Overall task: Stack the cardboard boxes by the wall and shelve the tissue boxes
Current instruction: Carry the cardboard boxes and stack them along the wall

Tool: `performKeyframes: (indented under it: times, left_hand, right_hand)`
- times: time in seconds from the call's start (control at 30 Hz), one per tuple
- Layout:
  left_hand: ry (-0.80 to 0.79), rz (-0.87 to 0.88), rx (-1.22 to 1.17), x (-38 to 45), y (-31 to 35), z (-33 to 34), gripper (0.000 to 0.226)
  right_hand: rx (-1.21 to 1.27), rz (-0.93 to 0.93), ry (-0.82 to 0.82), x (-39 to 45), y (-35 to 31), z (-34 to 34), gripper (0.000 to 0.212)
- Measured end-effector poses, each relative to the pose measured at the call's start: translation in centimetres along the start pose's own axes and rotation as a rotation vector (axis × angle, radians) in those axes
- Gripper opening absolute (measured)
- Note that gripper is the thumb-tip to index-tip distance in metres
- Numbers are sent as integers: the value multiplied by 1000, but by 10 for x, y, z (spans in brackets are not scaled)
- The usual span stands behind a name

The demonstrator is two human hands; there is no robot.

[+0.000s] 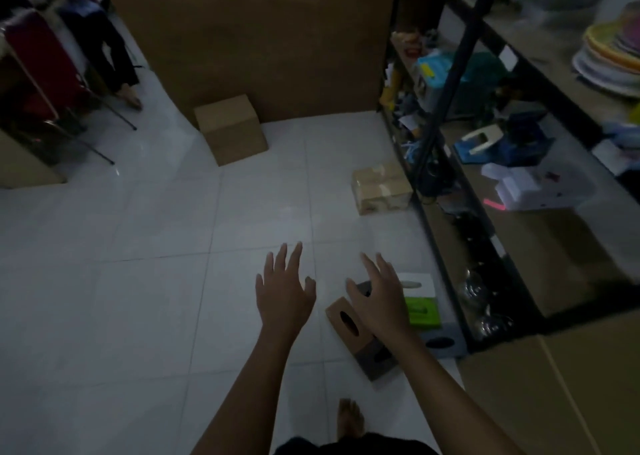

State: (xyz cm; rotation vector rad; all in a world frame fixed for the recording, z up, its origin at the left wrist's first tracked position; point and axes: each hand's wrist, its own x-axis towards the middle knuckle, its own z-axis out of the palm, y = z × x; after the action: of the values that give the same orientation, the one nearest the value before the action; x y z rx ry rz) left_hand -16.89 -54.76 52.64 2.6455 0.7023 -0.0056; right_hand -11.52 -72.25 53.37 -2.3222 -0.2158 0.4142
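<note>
Hands, left (284,290) and right (379,297), spread empty above rectangular kraft tissue box (348,323).

two cardboard boxes (231,129) (381,188), three tissue boxes (360,338) (420,300) (445,343).

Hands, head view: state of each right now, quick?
Left hand: open, fingers spread, holding nothing, over bare floor.
Right hand: open, fingers spread, holding nothing, above the brown tissue box.
</note>
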Motion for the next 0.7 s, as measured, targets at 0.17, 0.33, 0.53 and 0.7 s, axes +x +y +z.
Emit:
performKeyframes:
  times: [0.17, 0.33, 0.53, 0.7]
  left_hand:
    - [30, -46, -33, 93, -45, -20, 72]
    - [46, -85, -62, 210, -110, -48, 71]
    - [19, -146, -127, 357, -192, -101, 71]
    - [-17, -162, -142, 458, -243, -128, 71]
  right_hand:
    - [-24, -42, -33, 99, -58, 37, 66]
    - [-28, -94, -56, 211, -134, 86, 65]
    - [-16, -23, -53, 331, -236, 144, 64]
    - [20, 37, -65, 417, -295, 190, 64]
